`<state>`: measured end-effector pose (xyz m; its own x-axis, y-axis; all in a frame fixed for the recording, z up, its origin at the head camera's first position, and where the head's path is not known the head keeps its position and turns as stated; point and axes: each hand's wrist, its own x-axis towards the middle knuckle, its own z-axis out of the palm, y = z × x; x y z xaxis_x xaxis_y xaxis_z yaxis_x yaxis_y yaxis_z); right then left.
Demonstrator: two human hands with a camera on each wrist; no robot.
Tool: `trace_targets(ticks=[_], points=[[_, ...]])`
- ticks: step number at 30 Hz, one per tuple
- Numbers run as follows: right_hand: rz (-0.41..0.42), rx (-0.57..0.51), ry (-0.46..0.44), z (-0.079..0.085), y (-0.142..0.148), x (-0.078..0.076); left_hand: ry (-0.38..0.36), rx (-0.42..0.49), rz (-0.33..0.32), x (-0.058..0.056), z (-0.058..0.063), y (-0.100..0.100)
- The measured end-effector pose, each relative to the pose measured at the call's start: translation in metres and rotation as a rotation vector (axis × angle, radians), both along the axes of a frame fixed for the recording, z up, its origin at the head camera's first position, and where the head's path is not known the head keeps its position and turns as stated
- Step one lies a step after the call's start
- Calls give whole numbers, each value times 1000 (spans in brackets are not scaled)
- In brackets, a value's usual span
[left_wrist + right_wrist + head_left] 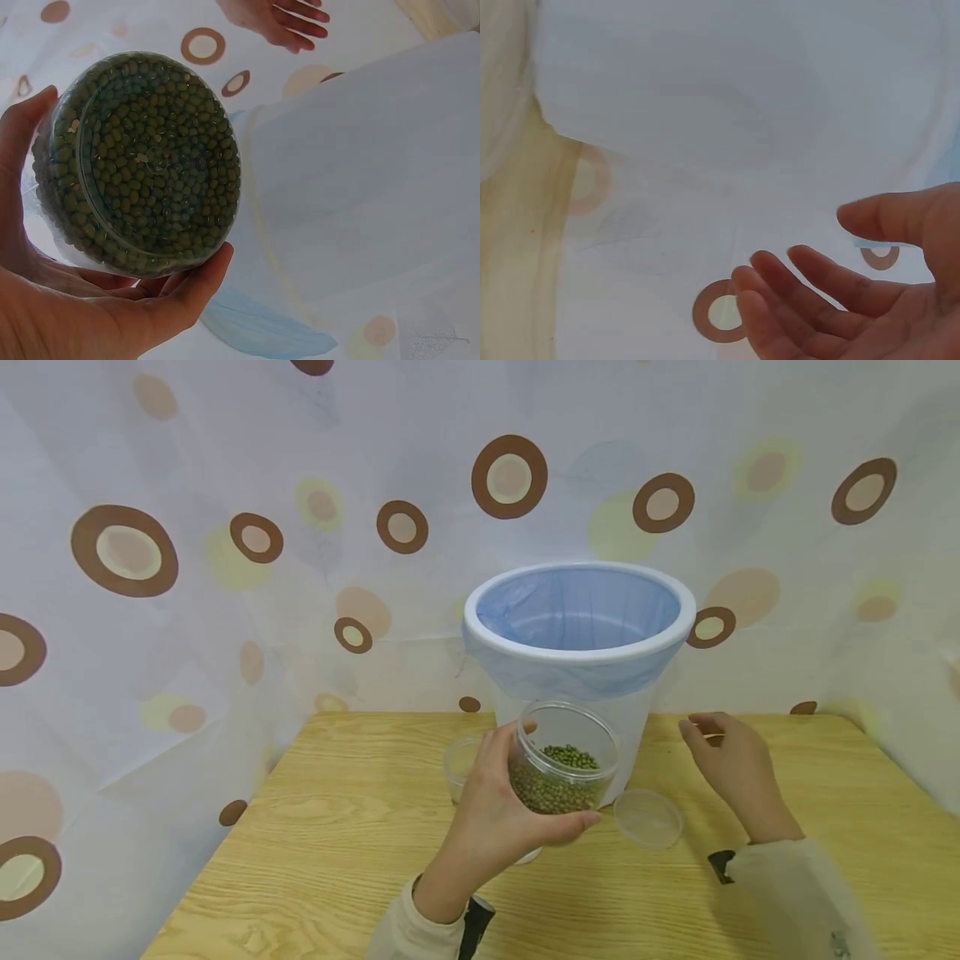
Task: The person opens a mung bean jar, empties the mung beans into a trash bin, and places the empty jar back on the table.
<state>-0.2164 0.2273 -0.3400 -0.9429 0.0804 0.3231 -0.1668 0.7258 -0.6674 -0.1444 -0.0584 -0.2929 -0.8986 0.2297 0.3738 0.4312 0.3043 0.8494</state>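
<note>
My left hand (491, 806) grips a clear round plastic jar (566, 760), thumb on the near side and fingers round the far left. Green mung beans (555, 789) lie in the jar, which is tilted with its uncovered mouth up. Seen from below in the left wrist view, the beans (161, 161) cover the jar's bottom. My right hand (731, 768) hovers right of the white bin with loosely bent fingers and holds nothing. A clear round lid (648, 818) lies on the table between the hands.
A white bin (577, 656) lined with a blue bag (585, 597) stands behind the jar. Another clear container (459, 760) is partly hidden behind my left hand. The wooden table (322, 827) meets a dotted wall covering (420, 468).
</note>
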Motion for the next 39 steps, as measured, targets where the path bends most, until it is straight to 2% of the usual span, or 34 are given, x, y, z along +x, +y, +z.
trace_targets(ticks=[7,20,28,31,34,39], points=[[-50,-64,120,17,-3,0,3,6,-11,1,-1,0],[-97,-126,247,42,-8,-1,12,8,-5,2,0,0],[-151,-208,301,72,-13,-7,17,15,-20,3,1,1],[-126,-242,307,84,-15,-13,18,5,-16,4,1,2],[-59,-276,291,93,-15,-21,15,2,-17,4,1,2],[39,-322,200,99,-12,-38,11,-1,-18,4,1,3]])
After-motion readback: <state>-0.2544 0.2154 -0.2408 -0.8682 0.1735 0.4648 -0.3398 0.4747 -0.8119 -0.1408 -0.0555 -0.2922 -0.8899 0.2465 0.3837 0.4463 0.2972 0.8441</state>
